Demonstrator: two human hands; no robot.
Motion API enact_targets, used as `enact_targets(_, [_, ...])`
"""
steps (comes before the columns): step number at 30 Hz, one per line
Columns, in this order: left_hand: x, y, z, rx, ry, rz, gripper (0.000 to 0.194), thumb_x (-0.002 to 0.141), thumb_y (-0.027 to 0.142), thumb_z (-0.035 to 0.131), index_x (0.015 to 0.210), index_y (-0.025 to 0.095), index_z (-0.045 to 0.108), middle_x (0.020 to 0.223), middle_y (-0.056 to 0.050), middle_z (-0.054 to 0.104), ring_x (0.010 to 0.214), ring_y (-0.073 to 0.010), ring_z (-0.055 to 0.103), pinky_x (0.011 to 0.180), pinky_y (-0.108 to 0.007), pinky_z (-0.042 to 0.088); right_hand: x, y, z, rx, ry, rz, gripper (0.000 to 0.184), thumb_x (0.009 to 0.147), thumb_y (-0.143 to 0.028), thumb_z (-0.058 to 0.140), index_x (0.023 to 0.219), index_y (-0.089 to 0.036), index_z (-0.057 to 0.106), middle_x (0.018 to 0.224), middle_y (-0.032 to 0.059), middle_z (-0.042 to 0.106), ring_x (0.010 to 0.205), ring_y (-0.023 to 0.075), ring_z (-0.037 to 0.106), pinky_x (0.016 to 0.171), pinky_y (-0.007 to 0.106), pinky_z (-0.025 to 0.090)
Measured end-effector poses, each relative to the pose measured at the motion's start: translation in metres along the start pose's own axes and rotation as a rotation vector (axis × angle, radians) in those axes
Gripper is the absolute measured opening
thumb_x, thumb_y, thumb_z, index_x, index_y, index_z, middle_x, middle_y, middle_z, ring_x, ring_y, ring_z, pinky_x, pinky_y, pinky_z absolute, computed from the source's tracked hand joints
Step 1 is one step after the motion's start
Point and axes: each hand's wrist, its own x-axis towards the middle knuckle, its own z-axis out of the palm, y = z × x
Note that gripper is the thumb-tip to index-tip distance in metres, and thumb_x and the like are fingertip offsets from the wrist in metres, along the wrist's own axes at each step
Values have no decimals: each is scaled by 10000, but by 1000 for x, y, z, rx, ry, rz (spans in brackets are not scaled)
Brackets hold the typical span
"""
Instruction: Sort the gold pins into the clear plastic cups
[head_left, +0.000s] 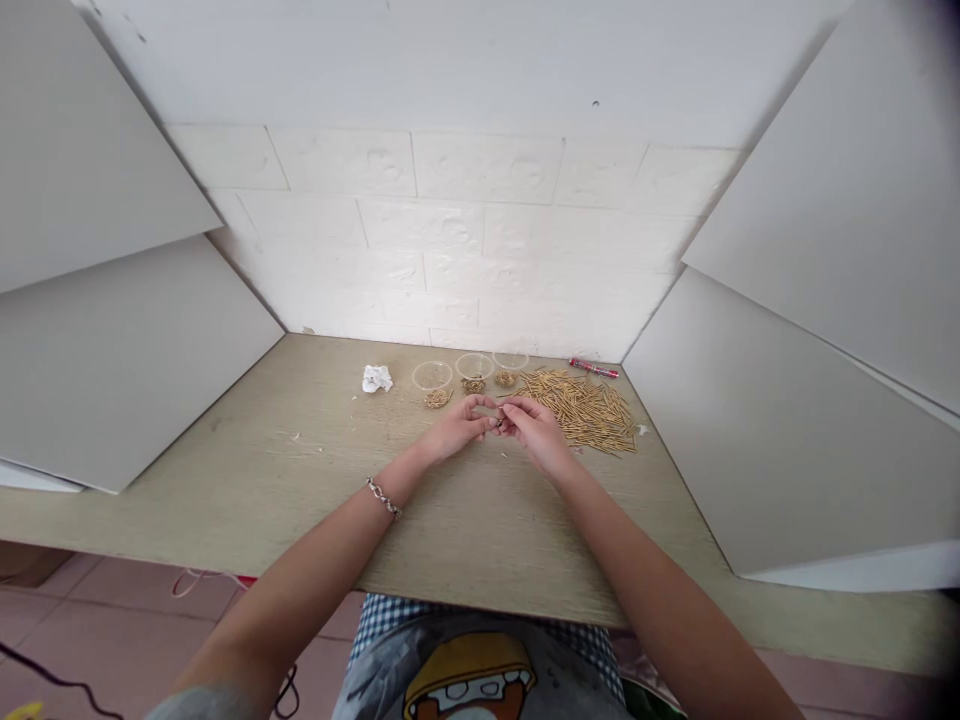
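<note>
My left hand [463, 425] and my right hand [534, 428] meet fingertip to fingertip just above the table. Both have thumb and fingers pinched together around something too small to make out. Close beside my right hand lies a wide heap of thin gold-coloured sticks [592, 412], pointed in places. Just beyond my left hand are small gold-coloured pieces in three little piles: a left pile [437, 398], a darker middle pile [473, 384] and a right pile [505, 379]. A chain bracelet [383, 497] circles my left wrist.
Three clear round plastic containers or lids, left [433, 376], middle [475, 367] and right [511, 357], stand behind the piles. A crumpled white tissue [376, 378] lies to their left. A red tube-like stick [593, 368] rests near the wall. Grey panels [135, 370] flank the wooden table [300, 480].
</note>
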Motion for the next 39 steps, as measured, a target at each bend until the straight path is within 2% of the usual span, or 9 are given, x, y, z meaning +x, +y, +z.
enact_targets(4, [2,-1,-1,4,17,7,328,663,344,635,884,133,515,742,4,572,624,-65,473,581,-198,334,-3,-4,4,76,39,27,182,609,-304,630,713,-162,585,609,-9,595,525,84,537,568,243,451])
enact_targets(9, [3,0,-4,18,-55,-23,309,672,378,612,830,112,597,771,-14,563,611,-62,451,581,-204,338,-3,-7,7,130,80,33,186,589,-299,643,686,-156,573,606,-10,592,526,84,543,570,242,461])
enact_targets(17, [3,-1,-3,25,-76,-8,289,665,363,618,813,115,614,739,-6,561,601,-64,425,578,-204,323,-3,-5,6,125,63,30,236,599,-333,655,740,-157,583,664,1,608,542,82,557,585,239,475])
enact_targets(23, [2,2,-2,73,-48,-2,265,679,360,599,765,110,596,679,9,541,563,-62,411,563,-206,309,-4,-6,6,98,88,37,276,605,-394,639,733,-162,562,668,9,600,555,99,561,589,263,484])
enact_targets(28, [1,3,-1,91,64,9,256,679,364,590,726,113,558,654,14,540,531,-60,406,565,-213,319,-1,-8,-3,-171,188,-50,294,694,-464,518,697,-170,516,672,6,563,512,97,530,532,261,454])
enact_targets(34, [4,1,-1,94,85,7,258,668,361,587,738,116,549,671,12,551,531,-58,403,568,-209,327,-3,-12,-8,-680,129,-189,183,704,-337,505,758,-173,565,706,15,582,601,121,528,596,268,428])
enact_targets(39, [5,1,-1,125,99,4,258,668,363,573,734,115,548,672,3,557,545,-64,423,568,-209,337,-6,-16,-9,-883,102,-379,140,699,-261,502,741,-179,608,718,24,600,603,121,509,593,260,405])
